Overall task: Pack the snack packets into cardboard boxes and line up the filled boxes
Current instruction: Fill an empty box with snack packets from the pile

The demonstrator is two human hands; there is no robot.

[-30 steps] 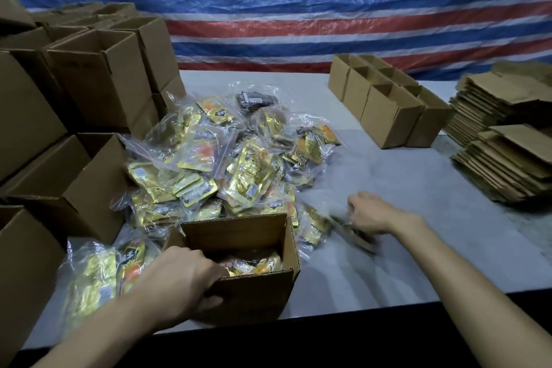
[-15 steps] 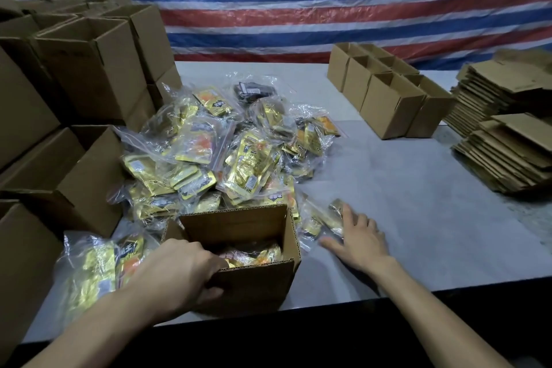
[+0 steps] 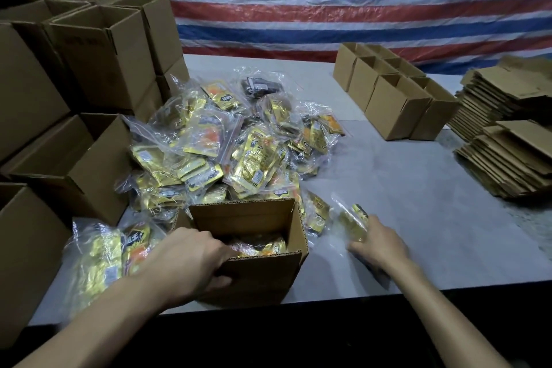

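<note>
An open cardboard box [image 3: 263, 276] stands at the table's near edge with a few gold snack packets inside. My left hand [image 3: 191, 260] grips its near left rim, fingers curled over the edge. Right of the box, my right hand [image 3: 379, 248] holds a clear bag of gold snack packets [image 3: 354, 222] low over the table; the bag is blurred. Behind the box lies a big heap of bagged snack packets [image 3: 239, 146].
Open cardboard boxes [image 3: 104, 54] are stacked along the left side. A row of small open boxes [image 3: 391, 104] stands at the back right, with piles of flattened cardboard [image 3: 507, 155] beyond. The grey table [image 3: 433, 203] ends at a dark front edge. A striped tarp hangs behind.
My right hand drew back from the middle of the table toward the box, pulling a bag of packets with it. My left hand stayed on the box rim.
</note>
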